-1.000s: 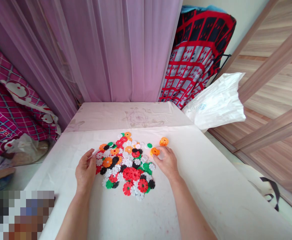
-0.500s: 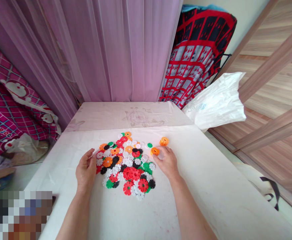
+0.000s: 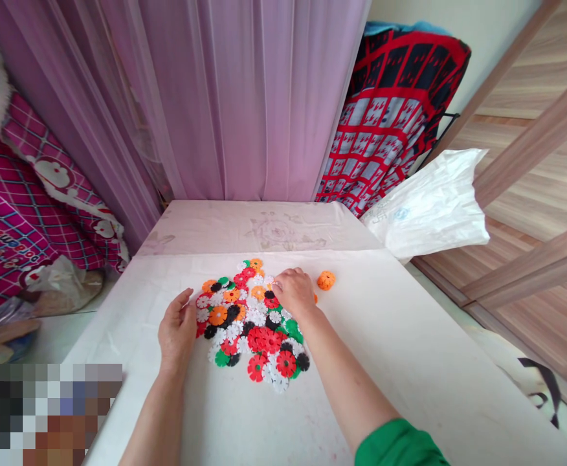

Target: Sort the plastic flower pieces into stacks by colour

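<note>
A heap of flower-shaped plastic discs [image 3: 264,338] in red, white, green, black and orange lies on the white-covered table. My left hand [image 3: 177,329] rests at the heap's left edge, open, its fingers loosely bent and holding nothing. Over the heap's upper right reaches my right hand [image 3: 295,291], fingers pointing left and slightly bent above the discs. It looks open, though its fingertips are partly hidden. Right of that hand sits a small stack of orange discs [image 3: 326,280]. Another orange disc [image 3: 316,298] peeks out beside the right wrist, mostly covered.
The table [image 3: 410,362] has a flowered cloth strip [image 3: 206,226] at its far end. A white plastic bag [image 3: 433,207] hangs at the far right corner. Purple curtains [image 3: 244,97] stand behind, and a pink checked cover [image 3: 45,194] is on the left.
My right hand has moved left, from the loose orange disc onto the heap, leaving that disc on the table. The left hand keeps its place by the heap. The view has shifted slightly.
</note>
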The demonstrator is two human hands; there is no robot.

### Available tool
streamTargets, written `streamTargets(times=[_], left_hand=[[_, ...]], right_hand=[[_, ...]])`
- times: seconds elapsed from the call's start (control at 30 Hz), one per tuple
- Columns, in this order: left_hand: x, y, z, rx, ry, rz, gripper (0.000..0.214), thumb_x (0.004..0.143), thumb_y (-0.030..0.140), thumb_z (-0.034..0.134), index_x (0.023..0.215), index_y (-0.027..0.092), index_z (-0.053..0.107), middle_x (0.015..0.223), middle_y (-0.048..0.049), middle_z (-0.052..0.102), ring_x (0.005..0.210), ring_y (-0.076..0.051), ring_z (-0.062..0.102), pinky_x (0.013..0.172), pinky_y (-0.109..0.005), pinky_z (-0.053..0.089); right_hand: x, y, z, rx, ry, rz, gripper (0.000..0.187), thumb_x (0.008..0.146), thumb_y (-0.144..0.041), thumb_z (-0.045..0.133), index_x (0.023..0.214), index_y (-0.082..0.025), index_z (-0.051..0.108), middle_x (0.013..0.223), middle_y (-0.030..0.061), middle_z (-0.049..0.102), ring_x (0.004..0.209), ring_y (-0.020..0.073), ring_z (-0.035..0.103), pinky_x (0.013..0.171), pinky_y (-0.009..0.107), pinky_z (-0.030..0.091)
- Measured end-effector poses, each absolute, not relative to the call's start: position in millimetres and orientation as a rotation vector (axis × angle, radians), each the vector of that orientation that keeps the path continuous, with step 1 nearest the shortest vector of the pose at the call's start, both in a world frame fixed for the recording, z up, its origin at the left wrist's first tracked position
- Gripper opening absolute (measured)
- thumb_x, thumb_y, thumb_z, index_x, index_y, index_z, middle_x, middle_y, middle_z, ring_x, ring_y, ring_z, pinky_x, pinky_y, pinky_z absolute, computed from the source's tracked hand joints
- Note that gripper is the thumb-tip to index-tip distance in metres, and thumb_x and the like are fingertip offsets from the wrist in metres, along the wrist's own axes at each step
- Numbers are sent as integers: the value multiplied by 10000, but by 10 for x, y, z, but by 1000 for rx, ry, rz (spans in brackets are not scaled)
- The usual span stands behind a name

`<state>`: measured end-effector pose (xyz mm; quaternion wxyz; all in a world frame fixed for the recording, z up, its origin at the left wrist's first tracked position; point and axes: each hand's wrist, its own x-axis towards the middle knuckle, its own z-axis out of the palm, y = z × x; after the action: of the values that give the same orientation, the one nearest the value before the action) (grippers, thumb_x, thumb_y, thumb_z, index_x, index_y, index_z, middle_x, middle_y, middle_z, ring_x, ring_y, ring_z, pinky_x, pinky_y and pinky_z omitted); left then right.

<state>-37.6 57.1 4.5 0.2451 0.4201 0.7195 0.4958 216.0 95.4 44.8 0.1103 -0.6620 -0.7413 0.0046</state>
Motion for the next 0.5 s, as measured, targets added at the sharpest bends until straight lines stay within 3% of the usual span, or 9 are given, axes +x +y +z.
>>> streamTargets(times=[0.3, 0.5], left_hand=[[-384, 586, -10, 1170, 1981, 1351, 424, 819, 368, 524, 1193, 247, 684, 1098, -45, 727, 888, -178, 666, 856, -331, 526], [-398, 593, -34, 1154, 1964, 1352, 414, 827, 364, 523, 1189, 241, 684, 1106, -52, 722, 966, -194, 666, 911, -341, 512]], right_hand=[[2132, 651, 359, -1920, -2259, 53, 259, 928, -255, 514, 810, -244, 745, 929, 57, 725, 957, 226, 576, 791, 332, 391], [2076, 944, 533, -2114, -2241, 79, 249, 887, -306, 588, 1085, -188, 682, 1097, 95, 717, 1090, 255, 567, 836, 341, 393]])
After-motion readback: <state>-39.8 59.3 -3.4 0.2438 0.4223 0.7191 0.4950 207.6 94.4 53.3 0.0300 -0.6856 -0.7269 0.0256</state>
